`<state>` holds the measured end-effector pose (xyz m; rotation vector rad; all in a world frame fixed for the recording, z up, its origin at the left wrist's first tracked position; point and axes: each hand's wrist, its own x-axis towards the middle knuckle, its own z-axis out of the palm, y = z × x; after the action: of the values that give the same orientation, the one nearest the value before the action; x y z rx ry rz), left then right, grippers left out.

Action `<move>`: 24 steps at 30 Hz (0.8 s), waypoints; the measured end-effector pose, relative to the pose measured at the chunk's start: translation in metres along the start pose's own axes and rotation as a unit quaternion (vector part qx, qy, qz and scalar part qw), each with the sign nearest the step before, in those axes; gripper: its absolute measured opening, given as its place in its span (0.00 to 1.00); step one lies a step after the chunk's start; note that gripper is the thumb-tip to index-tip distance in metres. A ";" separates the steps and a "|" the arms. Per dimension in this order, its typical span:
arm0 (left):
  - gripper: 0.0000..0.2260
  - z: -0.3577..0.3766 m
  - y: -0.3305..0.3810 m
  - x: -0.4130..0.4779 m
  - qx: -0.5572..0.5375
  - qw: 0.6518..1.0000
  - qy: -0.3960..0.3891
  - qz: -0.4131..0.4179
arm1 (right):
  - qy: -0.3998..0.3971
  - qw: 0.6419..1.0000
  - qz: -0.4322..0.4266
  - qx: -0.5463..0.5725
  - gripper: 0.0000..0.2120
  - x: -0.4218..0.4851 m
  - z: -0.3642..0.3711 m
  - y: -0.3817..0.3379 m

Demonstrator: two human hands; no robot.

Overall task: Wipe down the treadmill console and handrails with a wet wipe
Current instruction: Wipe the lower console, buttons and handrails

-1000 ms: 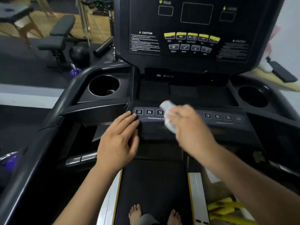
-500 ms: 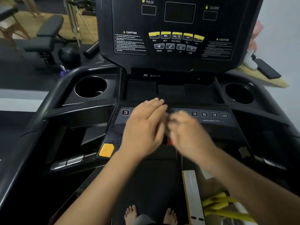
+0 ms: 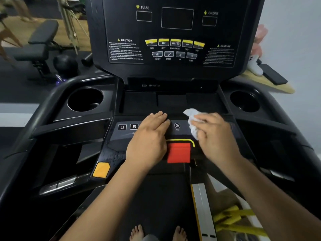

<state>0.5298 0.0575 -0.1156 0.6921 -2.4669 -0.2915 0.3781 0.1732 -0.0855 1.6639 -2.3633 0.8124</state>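
Now the right hand (image 3: pixel 215 136) grips a crumpled white wipe (image 3: pixel 193 121) against the treadmill console (image 3: pixel 119 141), just right of the fan button (image 3: pixel 177 125). Beside it, the left hand (image 3: pixel 149 141) rests flat, fingers together, touching the red stop key (image 3: pixel 178 153).

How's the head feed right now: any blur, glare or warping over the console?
Head view: dim, even light, no hard glare; the wide-angle lens bows the left handrail at the edge; small caution print on the console is soft; the wet wipe in the right hand is slightly smeared; the red stop button is sharp.
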 end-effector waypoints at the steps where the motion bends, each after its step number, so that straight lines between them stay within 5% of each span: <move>1: 0.22 0.000 0.000 0.000 -0.004 1.000 0.002 -0.001 | -0.004 0.999 -0.034 0.003 0.14 -0.016 0.004 -0.005; 4: 0.17 0.001 0.000 -0.002 -0.012 1.000 0.006 0.001 | -0.045 0.993 -0.103 0.044 0.16 -0.044 0.002 0.000; 10: 0.24 0.001 0.000 -0.002 0.009 0.999 -0.029 -0.012 | 0.016 0.998 0.055 0.009 0.14 -0.019 -0.011 0.039; 14: 0.24 0.002 0.000 -0.002 0.015 1.000 -0.018 -0.011 | -0.016 0.995 -0.055 0.077 0.15 -0.063 0.004 0.012; 20: 0.32 -0.004 0.001 -0.004 0.029 0.998 -0.053 0.016 | 0.039 0.998 0.038 0.008 0.14 -0.015 -0.006 0.037; 24: 0.33 0.000 0.000 -0.004 0.026 0.999 -0.046 0.015 | 0.008 0.998 -0.043 0.039 0.17 -0.060 0.006 0.010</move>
<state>0.5323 0.0598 -0.1171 0.6754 -2.5776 -0.2541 0.3931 0.2223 -0.1184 1.7694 -2.2593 0.9100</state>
